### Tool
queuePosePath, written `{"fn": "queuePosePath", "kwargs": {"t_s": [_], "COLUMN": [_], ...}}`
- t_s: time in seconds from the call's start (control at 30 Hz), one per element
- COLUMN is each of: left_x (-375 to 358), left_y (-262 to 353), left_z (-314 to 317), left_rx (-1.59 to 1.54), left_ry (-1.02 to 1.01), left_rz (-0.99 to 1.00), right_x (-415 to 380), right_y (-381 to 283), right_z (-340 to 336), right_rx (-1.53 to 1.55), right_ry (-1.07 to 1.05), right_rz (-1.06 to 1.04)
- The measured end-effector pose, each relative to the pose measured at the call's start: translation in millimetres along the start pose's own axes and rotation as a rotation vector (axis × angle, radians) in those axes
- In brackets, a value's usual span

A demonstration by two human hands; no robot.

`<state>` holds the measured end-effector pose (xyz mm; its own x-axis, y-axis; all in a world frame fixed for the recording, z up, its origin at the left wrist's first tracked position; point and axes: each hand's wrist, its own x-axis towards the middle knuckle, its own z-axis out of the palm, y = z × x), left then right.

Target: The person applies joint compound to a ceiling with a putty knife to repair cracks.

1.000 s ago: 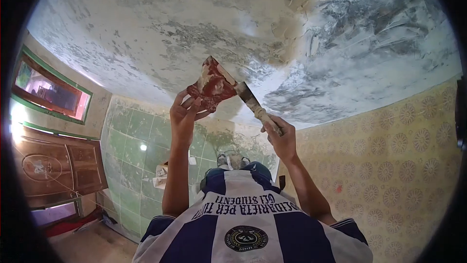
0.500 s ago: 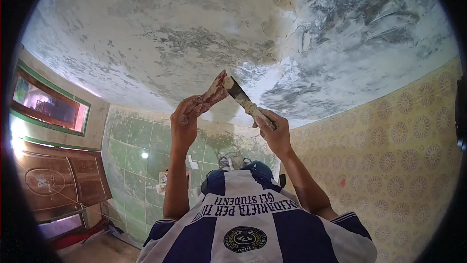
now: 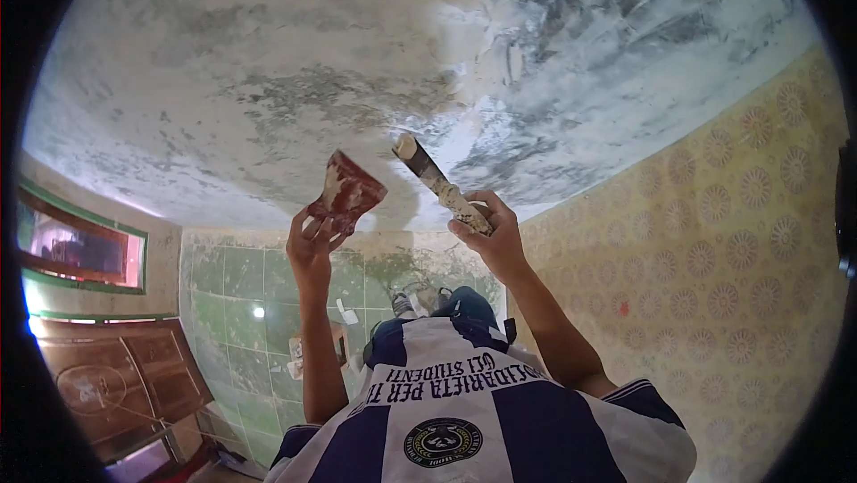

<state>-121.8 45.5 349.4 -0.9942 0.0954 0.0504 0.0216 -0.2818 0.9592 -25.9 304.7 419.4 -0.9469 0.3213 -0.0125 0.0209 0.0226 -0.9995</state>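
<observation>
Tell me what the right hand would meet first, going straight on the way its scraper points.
The right hand would likely bring its scraper to the patchy wall first, passing beside the red spreader; depth is unclear.

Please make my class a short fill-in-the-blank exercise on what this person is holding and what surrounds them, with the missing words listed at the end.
1. Under its pale smears, the wide tool in the left hand is coloured ____.
2. The narrow tool in the right hand and the wide tool are ____, not touching.
3. The wall with round flower-like patterns is on the person's ____ side.
4. The tiles are mostly ____ in colour.

Missing words: red; apart; right; green.
</observation>
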Motion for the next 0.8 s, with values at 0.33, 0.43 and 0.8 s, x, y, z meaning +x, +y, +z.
{"fn": "queuePosePath", "kwargs": {"t_s": [0.33, 0.43, 0.8], "left_x": [-12.1, -11.3, -15.9], "left_y": [-23.3, -27.3, -38.2], "left_z": [-11.7, -9.6, -0.7], "left_rx": [0.004, 0.012, -0.017], "left_ry": [0.046, 0.029, 0.069], "left_rz": [-0.115, -0.115, -0.139], "right_x": [40.4, 77.7, 171.6], "right_y": [17.9, 9.8, -62.6], "right_z": [-106.2, -140.3, -144.9], "right_rx": [-0.727, -0.853, -1.225], "right_ry": [0.063, 0.058, 0.019], "right_rz": [-0.394, -0.332, -0.406]}}
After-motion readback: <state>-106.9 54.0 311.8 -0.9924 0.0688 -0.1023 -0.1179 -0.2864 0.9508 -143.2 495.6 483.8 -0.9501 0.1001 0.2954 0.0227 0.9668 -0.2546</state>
